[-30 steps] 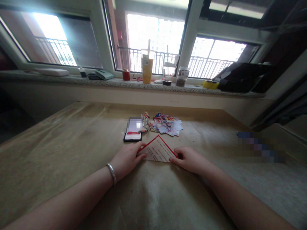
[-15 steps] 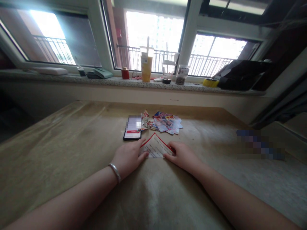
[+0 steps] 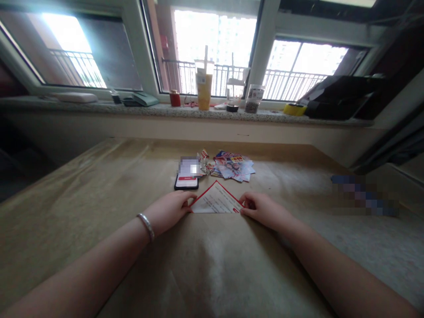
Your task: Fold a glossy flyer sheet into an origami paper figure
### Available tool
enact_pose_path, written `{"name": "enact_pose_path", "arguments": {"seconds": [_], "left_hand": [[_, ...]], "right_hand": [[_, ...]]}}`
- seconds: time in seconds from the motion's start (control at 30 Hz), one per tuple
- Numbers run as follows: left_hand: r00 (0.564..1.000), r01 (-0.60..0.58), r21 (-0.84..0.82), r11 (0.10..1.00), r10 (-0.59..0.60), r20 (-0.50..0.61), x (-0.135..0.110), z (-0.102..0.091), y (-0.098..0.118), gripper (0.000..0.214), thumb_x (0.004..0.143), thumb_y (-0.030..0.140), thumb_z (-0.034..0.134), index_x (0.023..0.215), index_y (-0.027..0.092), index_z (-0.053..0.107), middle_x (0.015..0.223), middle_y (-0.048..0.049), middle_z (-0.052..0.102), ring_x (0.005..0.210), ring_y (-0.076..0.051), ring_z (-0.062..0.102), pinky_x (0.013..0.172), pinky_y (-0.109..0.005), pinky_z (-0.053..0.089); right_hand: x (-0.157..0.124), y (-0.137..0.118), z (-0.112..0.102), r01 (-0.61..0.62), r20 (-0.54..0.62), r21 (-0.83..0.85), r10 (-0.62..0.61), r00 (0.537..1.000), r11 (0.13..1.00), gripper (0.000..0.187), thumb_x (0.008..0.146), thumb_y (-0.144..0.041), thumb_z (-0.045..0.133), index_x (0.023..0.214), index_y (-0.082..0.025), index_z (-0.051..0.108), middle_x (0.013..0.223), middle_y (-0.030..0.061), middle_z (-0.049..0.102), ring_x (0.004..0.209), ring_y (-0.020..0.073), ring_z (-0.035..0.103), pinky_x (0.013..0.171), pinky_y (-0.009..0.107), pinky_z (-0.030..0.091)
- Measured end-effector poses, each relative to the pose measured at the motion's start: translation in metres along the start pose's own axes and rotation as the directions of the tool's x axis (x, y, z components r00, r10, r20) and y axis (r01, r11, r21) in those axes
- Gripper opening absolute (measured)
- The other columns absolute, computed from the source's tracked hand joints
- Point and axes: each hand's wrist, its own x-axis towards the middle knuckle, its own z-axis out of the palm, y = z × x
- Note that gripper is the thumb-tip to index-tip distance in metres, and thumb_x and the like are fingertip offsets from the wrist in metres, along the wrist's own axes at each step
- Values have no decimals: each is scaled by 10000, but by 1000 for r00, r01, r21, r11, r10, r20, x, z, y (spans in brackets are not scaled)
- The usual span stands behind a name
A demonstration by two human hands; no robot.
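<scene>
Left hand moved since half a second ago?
Yes: the left hand, at the folded paper, has shifted to the left, judged against the phone.

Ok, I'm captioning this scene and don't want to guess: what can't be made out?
All in the head view:
Print on the red-edged white paper triangle: too small and blurred.
Upper screen of the black-edged rectangular phone: pixelated.
Lower sheets in the fanned colourful paper pile: covered by upper ones.
Long bluish item at right: pixelated, so unidentifiable.
</scene>
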Motion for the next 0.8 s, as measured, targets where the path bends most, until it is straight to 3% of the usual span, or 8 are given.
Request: {"name": "enact_pose_path", "arguments": {"seconds": [0.1, 0.23, 0.37, 0.6, 0.7, 0.8], "left_hand": [[999, -32, 0, 1000, 32, -24, 1, 4, -1, 359, 835, 252, 438, 1154, 213, 597, 1039, -74, 632, 935, -208, 586, 825, -306, 453], [998, -31, 4, 1000, 31, -61, 2, 8, 1, 334, 836, 342, 476, 1119, 211, 598, 971, -58, 616, 838, -194, 582, 757, -297, 462], [991, -72, 3, 997, 72, -117, 3, 8, 2, 271, 840, 312, 485, 1058, 208, 608, 933, -42, 612, 834, -181, 571, 748, -283, 453], [913, -228, 79, 970, 242, -329, 6, 9, -2, 163, 797, 147, 510, 886, 192, 639, 903, -44, 621, 892, -194, 547, 821, -324, 443], [894, -297, 98, 950, 312, -321, 5, 8, 1, 223, 783, 85, 499, 891, 211, 647, 912, -35, 622, 894, -185, 545, 814, -313, 448], [874, -420, 105, 902, 433, -222, 2, 7, 6, 249, 816, 94, 487, 948, 221, 655, 918, -39, 624, 846, -165, 553, 760, -281, 455]], "right_hand": [[-1, 0, 1, 17, 4, -7, -17, 1000, 1000, 92, 737, -199, 591, 823, -183, 621, 716, -11, 599, 644, 117, 514, 570, 221, 361], [0, 3, 4, 61, -26, 6, -61, 998, 998, 50, 737, -191, 571, 785, -180, 571, 702, -17, 579, 626, 111, 502, 556, 216, 355], [1, 5, 8, 113, -62, 22, -111, 992, 993, 56, 721, -159, 557, 766, -184, 535, 688, -26, 554, 610, 104, 485, 550, 212, 348], [-1, 1, 13, 276, -115, 92, -265, 957, 957, 81, 719, -129, 557, 763, -181, 513, 686, -28, 517, 590, 96, 451, 539, 203, 347], [-3, -2, 12, 398, -124, 90, -386, 914, 913, 90, 713, -108, 569, 758, -177, 531, 721, -18, 514, 613, 94, 462, 552, 196, 358], [-4, -3, 11, 485, -99, 54, -479, 872, 873, 101, 707, -78, 581, 748, -170, 565, 759, -1, 541, 670, 104, 499, 589, 197, 375]]}}
